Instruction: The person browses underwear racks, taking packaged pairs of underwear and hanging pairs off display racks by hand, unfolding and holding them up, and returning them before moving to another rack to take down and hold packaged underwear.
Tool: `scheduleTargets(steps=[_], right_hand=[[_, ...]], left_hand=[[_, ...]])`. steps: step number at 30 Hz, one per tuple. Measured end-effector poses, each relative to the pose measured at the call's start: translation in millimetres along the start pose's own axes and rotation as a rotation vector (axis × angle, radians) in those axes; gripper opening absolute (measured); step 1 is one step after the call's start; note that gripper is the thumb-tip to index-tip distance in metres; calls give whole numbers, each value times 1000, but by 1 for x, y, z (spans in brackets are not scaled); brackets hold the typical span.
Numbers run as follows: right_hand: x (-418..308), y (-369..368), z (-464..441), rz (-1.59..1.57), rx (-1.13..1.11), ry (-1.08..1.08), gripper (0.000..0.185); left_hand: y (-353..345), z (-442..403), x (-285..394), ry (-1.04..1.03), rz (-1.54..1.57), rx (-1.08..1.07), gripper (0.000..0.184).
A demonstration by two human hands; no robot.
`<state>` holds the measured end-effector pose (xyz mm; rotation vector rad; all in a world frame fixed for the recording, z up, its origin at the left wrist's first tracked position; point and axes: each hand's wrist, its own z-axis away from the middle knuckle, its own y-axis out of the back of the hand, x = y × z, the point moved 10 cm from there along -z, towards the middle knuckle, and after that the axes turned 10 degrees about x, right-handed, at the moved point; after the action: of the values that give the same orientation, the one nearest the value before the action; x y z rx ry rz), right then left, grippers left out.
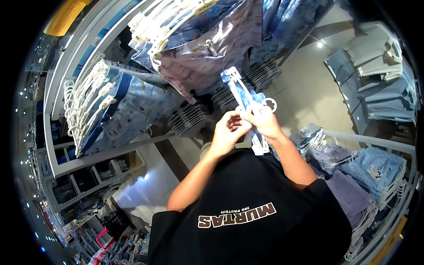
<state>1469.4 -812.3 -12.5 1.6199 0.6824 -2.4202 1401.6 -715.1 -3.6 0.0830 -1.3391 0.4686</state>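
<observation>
1. At the centre, the right hand (pixel 262 122) has its fingers closed around the middle of a white clip hanger (pixel 237 87).
2. The hanger slants from eleven o'clock, at its far end, to five o'clock, close to the wearer's black T-shirt (pixel 247 238); its round hook (pixel 270 105) sticks out at about two o'clock from that hand.
3. A blue patterned garment (pixel 257 140) lies along the hanger, seen nearly edge-on.
4. The left hand (pixel 226 134) is just beside the right, at eight o'clock from it, its fingers curled in towards the hanger; they overlap there, so I cannot tell whether it grips anything.
5. At ten o'clock, pale blue printed garments (pixel 143 104) hang from bunched white hangers (pixel 86 106).
6. Towards twelve, pink printed garments (pixel 201 62) hang on a rack.
7. At two o'clock lies a pale folded garment (pixel 369 48).
8. At four o'clock are a light blue garment (pixel 369 165) and a purple garment (pixel 349 194).
</observation>
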Motion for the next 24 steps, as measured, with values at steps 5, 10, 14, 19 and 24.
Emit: scheduleTargets(steps=[5, 10, 14, 19, 24], right_hand=[[2, 1, 2, -52, 78, 29, 16], [15, 5, 2, 59, 41, 14, 16], [13, 1, 3, 144, -8, -10, 18], [15, -7, 4, 118, -58, 88, 18], [1, -2, -2, 331, 13, 208, 16]], left_hand=[[1, -4, -6, 65, -16, -11, 35], [1, -1, -9, 126, 40, -30, 19], [17, -3, -37, 219, 126, 16, 16], [32, -5, -45, 181, 251, 127, 17], [36, -6, -35, 107, 210, 214, 14]])
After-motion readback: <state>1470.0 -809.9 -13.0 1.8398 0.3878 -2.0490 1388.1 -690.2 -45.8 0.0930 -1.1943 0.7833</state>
